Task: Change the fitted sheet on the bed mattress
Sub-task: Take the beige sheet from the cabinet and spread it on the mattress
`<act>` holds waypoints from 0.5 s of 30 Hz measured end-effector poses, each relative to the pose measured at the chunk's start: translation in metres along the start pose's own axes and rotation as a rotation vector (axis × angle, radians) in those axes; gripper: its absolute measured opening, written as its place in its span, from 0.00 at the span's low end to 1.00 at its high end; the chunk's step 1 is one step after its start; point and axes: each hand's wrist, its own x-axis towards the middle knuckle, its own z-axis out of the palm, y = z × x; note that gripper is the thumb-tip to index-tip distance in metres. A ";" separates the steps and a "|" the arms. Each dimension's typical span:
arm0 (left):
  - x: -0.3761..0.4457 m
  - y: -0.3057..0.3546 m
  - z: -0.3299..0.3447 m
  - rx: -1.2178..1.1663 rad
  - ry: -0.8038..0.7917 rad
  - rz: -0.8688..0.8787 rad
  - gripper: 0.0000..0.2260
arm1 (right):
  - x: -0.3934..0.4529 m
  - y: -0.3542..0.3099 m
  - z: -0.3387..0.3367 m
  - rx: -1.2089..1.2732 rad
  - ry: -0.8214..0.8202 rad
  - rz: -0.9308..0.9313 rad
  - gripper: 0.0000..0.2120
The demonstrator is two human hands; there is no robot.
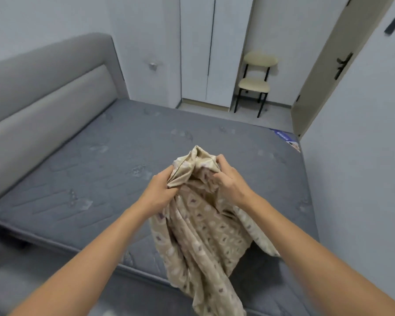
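Both hands are gathered on the same bunch of cloth: the left hand point(156, 192) has its fingers curled into the upper left edge of the fitted sheet point(201, 229), and the right hand point(227, 179) pinches a fold on the upper right, so each grip is closed on fabric with nothing loose between them but a crumpled peak. The sheet, beige with a small repeated pattern, hangs down from that peak towards the person, its long axis running from the hands back and down over the near edge of the mattress point(105, 169). The mattress lies bare and grey, stretching away and to the left of the hands, with the padded headboard point(48, 92) along its far left side and a wall close on the right. The coming move likely turns on finding a corner seam in the bunch; neither hand is plainly nearer one, since the folds hide the elastic edge. The far right corner of the mattress looks the closest corner for the right hand. A chair point(255, 83) stands well apart by the wardrobe point(196, 53).
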 end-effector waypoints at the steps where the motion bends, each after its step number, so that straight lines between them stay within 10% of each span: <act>1: -0.003 -0.013 -0.021 -0.025 0.010 -0.002 0.15 | 0.017 -0.013 0.024 0.001 -0.037 -0.012 0.07; 12: -0.024 -0.173 -0.229 -0.297 -0.024 -0.141 0.35 | 0.154 -0.136 0.268 0.147 -0.251 -0.048 0.10; 15: -0.016 -0.187 -0.258 -0.384 0.074 -0.185 0.24 | 0.176 -0.152 0.305 0.193 -0.288 0.007 0.03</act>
